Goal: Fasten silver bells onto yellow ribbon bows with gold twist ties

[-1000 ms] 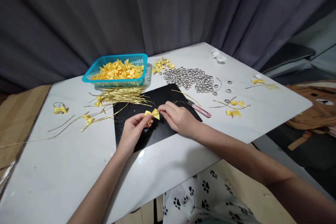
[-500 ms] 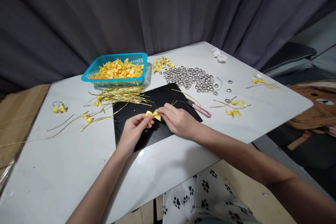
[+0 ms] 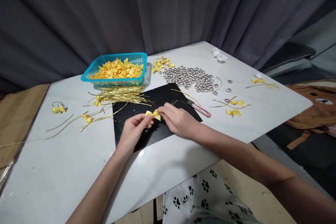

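Note:
Above a black mat (image 3: 147, 136), my left hand (image 3: 135, 127) pinches the left side of a small yellow ribbon bow (image 3: 156, 114). The fingertips of my right hand (image 3: 178, 120) are pressed together at the bow's right edge, where a thin gold wire rises. Whether they grip the wire or the ribbon is too small to tell. Behind my hands lies a bundle of gold wires (image 3: 120, 95), partly over the mat. Pink-handled scissors (image 3: 202, 110) rest at the mat's right edge.
A blue basket (image 3: 118, 83) full of yellow bows stands at the back left. Silver drop-shaped beads (image 3: 189, 77) are heaped behind the mat. Loose bows with wires lie on the white table (image 3: 65, 175) at both sides. A brown bear-faced bag (image 3: 312, 106) is at the right.

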Tool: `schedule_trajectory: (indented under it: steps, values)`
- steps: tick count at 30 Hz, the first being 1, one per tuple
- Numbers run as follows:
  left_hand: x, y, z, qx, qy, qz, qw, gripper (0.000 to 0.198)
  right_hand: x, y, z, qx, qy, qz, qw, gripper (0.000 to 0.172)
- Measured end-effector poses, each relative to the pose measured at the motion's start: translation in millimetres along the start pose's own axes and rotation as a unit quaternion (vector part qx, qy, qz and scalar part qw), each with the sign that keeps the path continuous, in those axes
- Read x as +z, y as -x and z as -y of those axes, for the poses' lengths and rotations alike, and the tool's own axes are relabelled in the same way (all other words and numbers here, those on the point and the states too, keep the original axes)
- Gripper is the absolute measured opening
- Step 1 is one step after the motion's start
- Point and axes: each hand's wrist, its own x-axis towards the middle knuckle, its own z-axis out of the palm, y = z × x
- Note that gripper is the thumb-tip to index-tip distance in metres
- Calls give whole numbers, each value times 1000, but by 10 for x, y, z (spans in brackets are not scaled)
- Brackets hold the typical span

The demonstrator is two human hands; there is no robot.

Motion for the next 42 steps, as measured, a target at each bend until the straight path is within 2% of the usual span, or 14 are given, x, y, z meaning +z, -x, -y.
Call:
schedule_trajectory:
  steps: [27,35,42]
  values:
    - [18,18,-2,7,-2,-13,1000,26,-4,10,15,7,6,19,1000,23]
    - [36,66,-27,64,-42,-44,996,22,-11,23,49,-5,38,54,998,25]
    - [65,120,-61,96,-56,-69,991,16,73,61,109,14,33,37,999,25]
